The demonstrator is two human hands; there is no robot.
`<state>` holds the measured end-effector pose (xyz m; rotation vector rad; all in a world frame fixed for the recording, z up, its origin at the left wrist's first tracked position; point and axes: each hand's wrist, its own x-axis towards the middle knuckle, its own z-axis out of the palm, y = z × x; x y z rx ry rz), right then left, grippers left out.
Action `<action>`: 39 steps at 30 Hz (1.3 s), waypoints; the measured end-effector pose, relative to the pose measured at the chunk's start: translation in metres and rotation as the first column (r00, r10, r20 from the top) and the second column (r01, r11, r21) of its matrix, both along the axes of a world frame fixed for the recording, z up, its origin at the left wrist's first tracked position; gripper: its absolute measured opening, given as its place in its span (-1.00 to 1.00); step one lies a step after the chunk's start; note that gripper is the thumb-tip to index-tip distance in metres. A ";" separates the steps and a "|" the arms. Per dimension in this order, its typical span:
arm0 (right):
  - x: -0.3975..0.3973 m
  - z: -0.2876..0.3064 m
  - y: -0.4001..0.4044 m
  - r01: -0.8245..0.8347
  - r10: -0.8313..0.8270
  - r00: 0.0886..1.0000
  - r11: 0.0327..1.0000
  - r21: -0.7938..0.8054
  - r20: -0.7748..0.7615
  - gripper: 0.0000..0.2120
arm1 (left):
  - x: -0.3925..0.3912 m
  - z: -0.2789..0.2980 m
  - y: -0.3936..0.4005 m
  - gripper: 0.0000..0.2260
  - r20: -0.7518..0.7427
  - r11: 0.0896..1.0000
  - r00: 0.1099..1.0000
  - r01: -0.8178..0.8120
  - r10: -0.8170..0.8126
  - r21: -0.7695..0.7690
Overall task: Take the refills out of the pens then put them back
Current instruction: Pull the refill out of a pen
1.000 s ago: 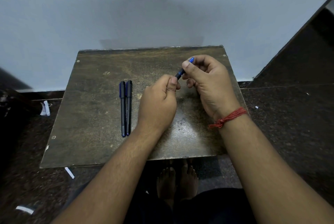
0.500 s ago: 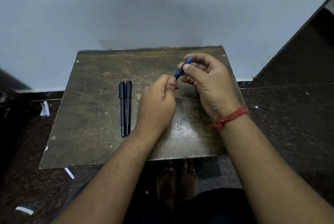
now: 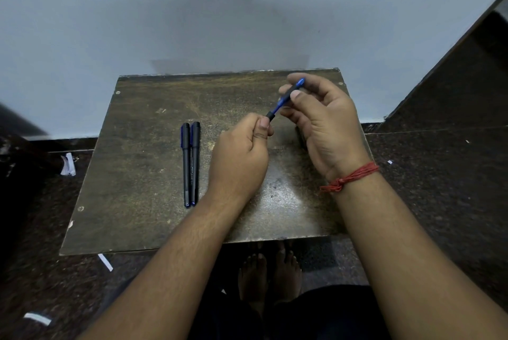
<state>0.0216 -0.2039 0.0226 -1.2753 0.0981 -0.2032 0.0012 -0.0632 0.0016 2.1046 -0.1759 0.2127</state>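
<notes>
Above the table, right hand pinching pen has lifted away, left hand gripping its end.

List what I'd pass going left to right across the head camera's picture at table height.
Crumpled white paper scrap on the floor, two dark capped pens lying side by side, left hand, blue-and-black pen held between both hands, right hand, red thread wristband.

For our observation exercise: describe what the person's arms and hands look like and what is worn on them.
Both forearms are bare, with no sleeves in view. The right hand has a red knotted thread band tied round its wrist. The left hand and its wrist carry nothing. No rings or watch show.
</notes>
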 end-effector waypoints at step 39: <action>-0.005 0.000 0.008 0.213 -0.213 0.970 0.523 -0.825 0.115 -0.88 | 0.009 -0.003 0.009 -0.80 0.081 0.993 0.991 -0.104 0.109 -0.058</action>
